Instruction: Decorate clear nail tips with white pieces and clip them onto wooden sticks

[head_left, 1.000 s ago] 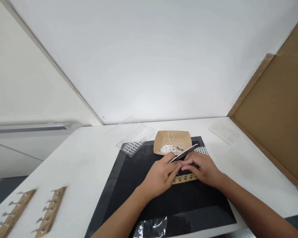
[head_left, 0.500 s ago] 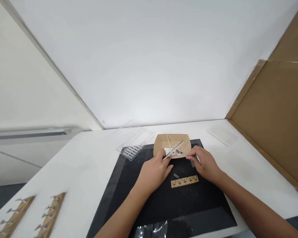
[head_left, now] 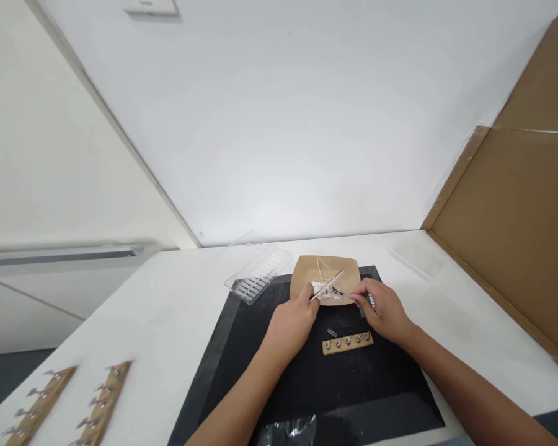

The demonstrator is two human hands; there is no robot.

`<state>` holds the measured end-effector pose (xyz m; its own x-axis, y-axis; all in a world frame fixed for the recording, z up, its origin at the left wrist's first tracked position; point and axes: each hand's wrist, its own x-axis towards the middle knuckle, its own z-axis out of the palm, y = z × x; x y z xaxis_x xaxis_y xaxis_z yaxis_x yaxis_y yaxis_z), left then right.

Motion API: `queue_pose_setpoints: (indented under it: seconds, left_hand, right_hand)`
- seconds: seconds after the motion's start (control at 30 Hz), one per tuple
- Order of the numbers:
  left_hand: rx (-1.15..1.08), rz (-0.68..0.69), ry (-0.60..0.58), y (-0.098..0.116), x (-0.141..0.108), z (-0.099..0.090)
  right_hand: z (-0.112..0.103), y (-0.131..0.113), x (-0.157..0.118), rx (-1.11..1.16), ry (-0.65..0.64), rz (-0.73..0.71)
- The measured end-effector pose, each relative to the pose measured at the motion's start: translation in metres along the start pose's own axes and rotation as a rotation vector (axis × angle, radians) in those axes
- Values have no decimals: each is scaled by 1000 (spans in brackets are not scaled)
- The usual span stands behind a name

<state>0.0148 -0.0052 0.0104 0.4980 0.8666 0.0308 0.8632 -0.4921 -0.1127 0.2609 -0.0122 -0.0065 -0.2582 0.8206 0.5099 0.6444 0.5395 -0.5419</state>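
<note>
My left hand (head_left: 294, 323) is closed on a slim silver-grey stick (head_left: 328, 284), which slants up to the right over a brown paper tray (head_left: 301, 270). White and dark scraps (head_left: 331, 291) and some pale strands lie in the tray. At the tray's right corner my right hand (head_left: 380, 308) is pinched, with thumb and fingertips together; what they hold is too small to make out. Something patterned in green and white shows beside its fingers. Nearer me, a small clear plastic piece (head_left: 332, 332) lies by a wooden strip (head_left: 348, 344) with several metal pegs.
A black mat (head_left: 307, 396) covers the middle of the white table. Clear compartment boxes (head_left: 255, 275) stand at its back left, and a translucent lid (head_left: 416, 257) lies at the right. Two more pegged wooden strips (head_left: 103, 406) rest at the left. Cardboard (head_left: 516, 229) walls the right side.
The view has shifted slightly, so everything sits a little lower. My left fingers have drawn in closer round the stick. My right hand keeps its pinch by the tray's corner.
</note>
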Motion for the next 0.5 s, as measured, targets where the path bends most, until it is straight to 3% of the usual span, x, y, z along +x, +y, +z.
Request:
queue_pose_setpoints:
  seconds: [0.23,0.5]
  left_hand:
    - [-86,51,92,6,-6,-6]
    - [-202,285,205,-1,-13,-11]
  right_hand:
    - [1,0,-2,37,47,59]
    - [5,-7,-2,43,106,43]
